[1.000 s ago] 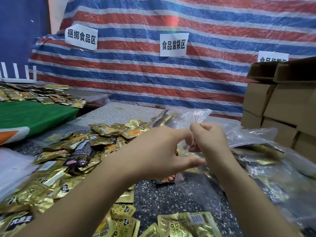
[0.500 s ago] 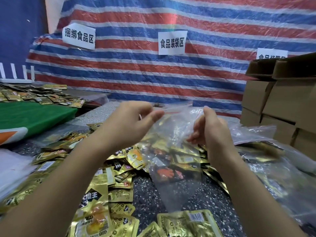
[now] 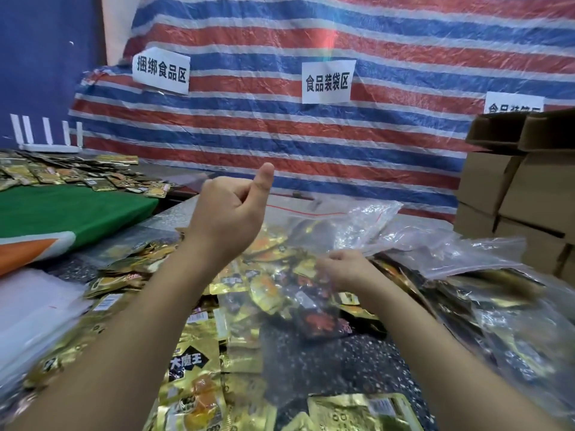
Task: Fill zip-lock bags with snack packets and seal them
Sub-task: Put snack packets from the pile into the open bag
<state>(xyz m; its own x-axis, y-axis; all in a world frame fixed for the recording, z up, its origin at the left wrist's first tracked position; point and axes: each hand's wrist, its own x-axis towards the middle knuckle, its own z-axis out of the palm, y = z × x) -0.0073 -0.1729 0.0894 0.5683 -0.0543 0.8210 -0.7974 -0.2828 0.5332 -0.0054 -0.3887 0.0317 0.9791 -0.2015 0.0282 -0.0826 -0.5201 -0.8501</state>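
A clear zip-lock bag with a red zip line holds several gold and dark snack packets and hangs over the speckled table. My left hand is raised at the bag's top left corner. Its fingers are curled round the edge and its thumb sticks up. Lower down and to the right, my right hand pinches the bag's plastic at its side, blurred. Loose snack packets lie in a heap under my left arm and along the near edge.
More filled and empty clear bags pile up at the right. Cardboard boxes are stacked at the far right. A green cloth with more packets lies at the left. A striped tarp with paper signs hangs behind.
My left hand has lifted and its thumb now points up. My right hand has dropped from the bag's top edge to its side. The bag has tilted away.
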